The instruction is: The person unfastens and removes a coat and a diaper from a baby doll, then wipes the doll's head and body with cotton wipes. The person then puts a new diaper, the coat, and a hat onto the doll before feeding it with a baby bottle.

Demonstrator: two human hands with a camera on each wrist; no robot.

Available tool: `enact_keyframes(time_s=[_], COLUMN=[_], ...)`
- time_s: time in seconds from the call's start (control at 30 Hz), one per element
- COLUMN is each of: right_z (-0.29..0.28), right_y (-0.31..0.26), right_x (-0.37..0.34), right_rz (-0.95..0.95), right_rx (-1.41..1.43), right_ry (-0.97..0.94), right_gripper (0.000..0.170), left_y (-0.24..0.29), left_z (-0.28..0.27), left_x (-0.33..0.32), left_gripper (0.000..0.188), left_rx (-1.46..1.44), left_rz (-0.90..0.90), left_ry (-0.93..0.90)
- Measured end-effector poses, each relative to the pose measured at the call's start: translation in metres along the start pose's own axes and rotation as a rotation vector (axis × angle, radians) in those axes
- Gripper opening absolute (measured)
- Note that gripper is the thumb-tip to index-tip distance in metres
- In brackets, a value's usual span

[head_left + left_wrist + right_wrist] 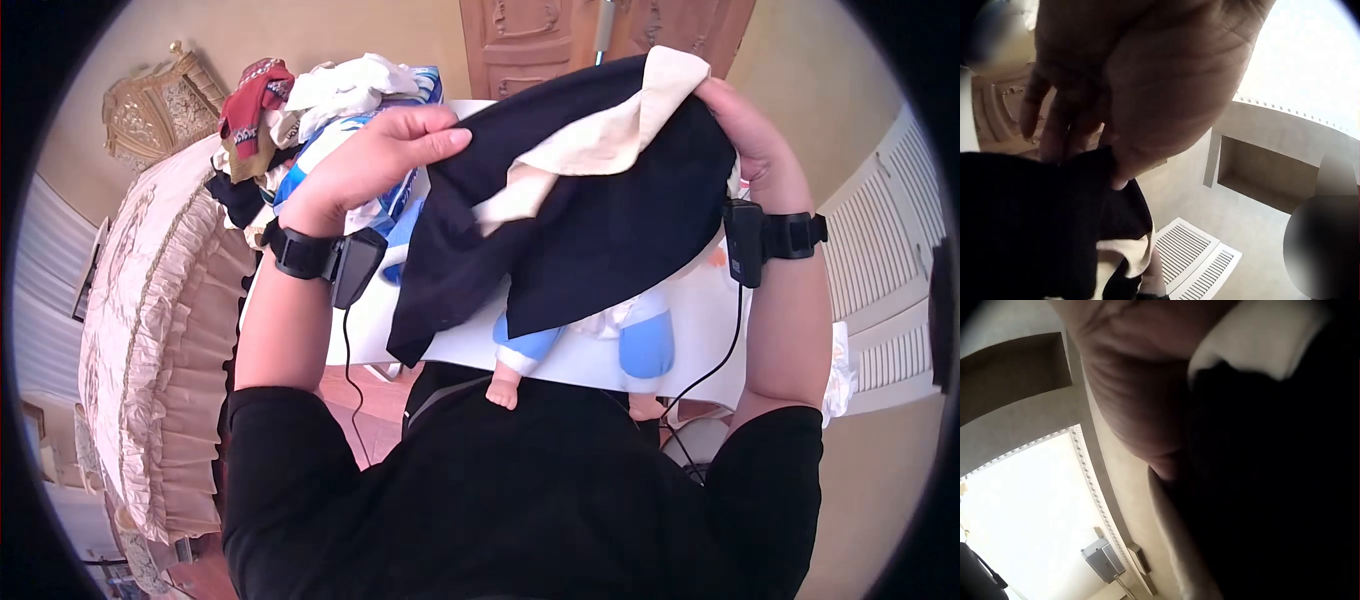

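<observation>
A black cloth with a cream band (590, 145) is held up in front of the chest, over a white table. The left hand (405, 150) pinches its upper left edge between thumb and fingers; in the left wrist view the hand (1104, 106) grips the black fabric (1029, 219). At the cloth's upper right the right hand (745, 130) holds the cream edge, its fingers partly hidden behind the fabric. The right wrist view has the palm (1141, 394) against the dark cloth (1266, 475). Beneath the cloth lies a doll with blue-and-white legs (645, 345), its upper body covered from view.
Heaped clothes (350, 90), white, red and blue, lie at the table's back left. The white table (450, 348) extends below the cloth. A pink ruffled bedspread (150, 300) is at the left, a wooden door (540, 40) behind, and white shutters (890, 240) at the right.
</observation>
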State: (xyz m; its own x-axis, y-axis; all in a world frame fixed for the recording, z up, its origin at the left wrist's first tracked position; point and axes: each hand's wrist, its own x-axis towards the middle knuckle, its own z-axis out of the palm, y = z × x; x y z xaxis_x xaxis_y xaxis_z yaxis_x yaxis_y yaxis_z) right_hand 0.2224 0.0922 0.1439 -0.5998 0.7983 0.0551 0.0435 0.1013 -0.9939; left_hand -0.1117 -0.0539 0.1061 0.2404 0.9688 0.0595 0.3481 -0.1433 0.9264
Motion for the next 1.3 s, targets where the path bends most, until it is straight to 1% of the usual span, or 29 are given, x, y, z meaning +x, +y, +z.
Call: enact_keyframes(time_s=[0.07,0.13,0.2,0.27,0.33,0.37,0.4,0.43,0.47,0.5,0.53,0.6,0.63,0.67,0.73,0.77,0.8,0.83,0.87,0.93,0.97,1.0,1.07,1.1,1.13,1.2,1.23,1.27,1.3], right_z=[0.002,-0.001,-0.002,-0.003,-0.009,-0.010,-0.011,-0.011,-0.010,-0.010,-0.009,-0.004,-0.001,0.001,0.007,0.013,0.020,0.031,0.042,0.061,0.065,0.068,0.068,0.064,0.059,0.035,0.027,0.021,0.017], right_y=[-0.003,-0.007,-0.014,-0.014,-0.014,-0.014,-0.014,-0.014,-0.015,-0.016,-0.017,-0.021,-0.023,-0.024,-0.028,-0.030,-0.033,-0.039,-0.047,-0.058,-0.058,-0.060,-0.062,-0.063,-0.063,-0.062,-0.062,-0.061,-0.059], right_x=[-0.002,0.001,0.001,0.001,0.001,0.002,0.002,0.003,0.002,0.001,0.000,-0.005,-0.006,-0.006,-0.008,-0.010,-0.014,-0.018,-0.022,-0.029,-0.031,-0.032,-0.034,-0.035,-0.036,-0.033,-0.032,-0.032,-0.032], right_rz=[-0.003,-0.060,-0.093,-0.133,-0.134,-0.135,-0.108,-0.081,-0.080,-0.081,-0.082,-0.109,-0.134,-0.133,-0.117,-0.116,-0.116,-0.120,-0.125,-0.084,-0.078,-0.120,-0.164,-0.197,-0.230,-0.180,-0.135,-0.141,-0.147], right_rx=[-0.007,-0.171,-0.246,-0.318,-0.188,-0.189,-0.129,-0.068,-0.070,-0.070,-0.069,-0.039,-0.008,-0.009,0.183,0.182,0.184,0.186,0.184,-0.029,-0.033,-0.084,-0.135,-0.160,-0.185,-0.146,-0.106,-0.107,-0.053], right_ry=[0.038,-0.050,-0.038,-0.030,0.042,0.039,-0.025,-0.088,-0.091,-0.070,-0.048,-0.010,0.028,0.030,-0.057,-0.057,-0.106,-0.153,-0.152,-0.083,-0.086,-0.077,-0.064,-0.073,-0.083,-0.057,-0.035,-0.030,-0.006], right_gripper=[0.035,0.040,0.040,0.040,0.042,0.042,0.042,0.042,0.042,0.042,0.041,0.040,0.040,0.040,0.038,0.038,0.037,0.036,0.036,0.033,0.033,0.033,0.032,0.033,0.034,0.033,0.033,0.033,0.031], left_y=[0.002,0.004,0.010,0.012,0.008,0.007,0.006,0.008,0.009,0.008,0.006,0.001,0.006,0.007,0.009,0.004,0.001,0.003,0.003,-0.008,-0.005,-0.012,-0.028,-0.031,-0.034,-0.037,-0.030,-0.024,-0.025], left_z=[-0.001,-0.004,-0.006,-0.008,-0.021,-0.021,-0.021,-0.020,-0.019,-0.016,-0.014,-0.011,-0.002,0.007,0.022,0.025,0.034,0.052,0.071,0.097,0.103,0.099,0.085,0.080,0.068,0.048,0.044,0.040,0.028], left_x=[-0.001,0.004,0.005,0.006,0.010,0.011,0.011,0.010,0.009,0.006,0.005,0.004,0.005,0.006,0.008,0.015,0.013,0.005,-0.001,0.006,0.003,0.006,0.014,0.012,0.011,0.008,0.005,0.002,0.003], left_gripper=[0.025,0.029,0.027,0.024,0.022,0.024,0.024,0.025,0.028,0.040,0.040,0.050,0.057,0.057,0.055,0.050,0.048,0.049,0.050,0.055,0.045,0.045,0.025,0.017,0.013,0.012,0.012,0.012,0.012], left_rx=[0.068,-0.214,-0.459,-0.533,-0.312,-0.324,-0.325,-0.249,-0.175,-0.166,-0.166,0.170,0.243,0.241,0.775,0.993,0.993,0.850,0.707,0.521,0.482,0.477,0.455,0.312,0.225,-0.272,-0.408,-0.541,-0.611], left_rz=[0.169,0.111,0.125,0.154,0.205,0.208,0.208,0.133,0.058,0.106,0.107,0.328,0.360,0.360,0.349,0.726,0.883,0.888,0.887,0.539,0.377,0.377,0.215,0.220,0.166,0.085,0.076,0.070,0.100], left_ry=[0.179,0.347,0.344,0.363,0.379,0.384,0.387,0.344,0.300,0.222,0.223,0.215,0.232,0.230,0.842,1.065,1.100,0.932,0.763,0.463,0.440,0.445,0.221,0.209,0.140,0.023,0.064,0.102,0.057])
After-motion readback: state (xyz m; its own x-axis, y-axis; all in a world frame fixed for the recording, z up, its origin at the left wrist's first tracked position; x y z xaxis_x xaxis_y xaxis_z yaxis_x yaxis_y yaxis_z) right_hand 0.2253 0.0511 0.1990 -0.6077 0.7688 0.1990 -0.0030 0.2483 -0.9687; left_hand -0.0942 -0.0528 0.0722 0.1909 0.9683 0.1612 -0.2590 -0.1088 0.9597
